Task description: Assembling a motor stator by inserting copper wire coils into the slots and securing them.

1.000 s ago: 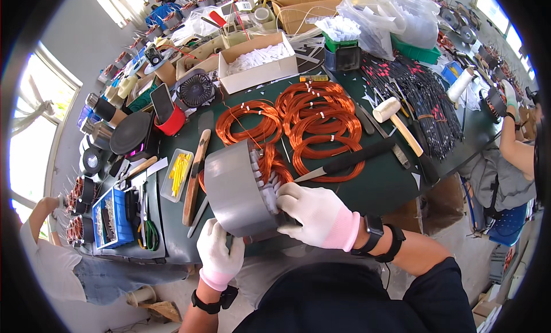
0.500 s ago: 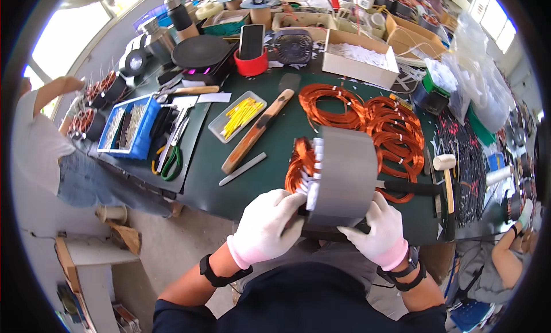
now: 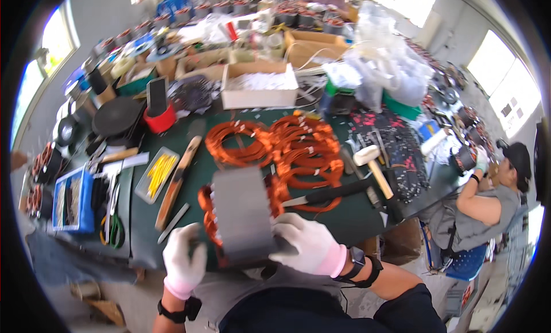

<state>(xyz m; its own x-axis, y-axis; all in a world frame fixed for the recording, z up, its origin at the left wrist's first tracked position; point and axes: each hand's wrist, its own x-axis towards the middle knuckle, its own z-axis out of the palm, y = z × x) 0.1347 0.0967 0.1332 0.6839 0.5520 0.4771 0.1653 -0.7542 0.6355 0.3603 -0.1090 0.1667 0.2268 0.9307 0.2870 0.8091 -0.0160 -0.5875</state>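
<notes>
A grey motor stator point(image 3: 242, 215) with copper windings showing at both ends stands at the table's near edge, in front of me. My right hand point(image 3: 307, 244), in a white glove with a pink cuff, grips its right end, the fingertips at the rim. My left hand point(image 3: 185, 257), gloved the same way, is beside the left end, off the stator. Its fingers are bent, with thumb and fingers apart and nothing between them. Behind the stator lie bundled copper wire coils point(image 3: 307, 152). A black-handled knife point(image 3: 333, 193) rests across the nearer coils, right of the stator.
A wooden stick point(image 3: 179, 184), a tray of yellow strips point(image 3: 150, 186), a blue bin point(image 3: 86, 204) and green-handled scissors point(image 3: 116, 232) lie leftward. Rightward are a mallet point(image 3: 373, 166) and black sleeving point(image 3: 396, 146). A white box point(image 3: 258, 97) stands behind. A co-worker point(image 3: 488, 201) sits at right.
My view has swung right, so the table's things appear further left. My left hand has let go of the stator and moved off its left end. The right hand stays on it.
</notes>
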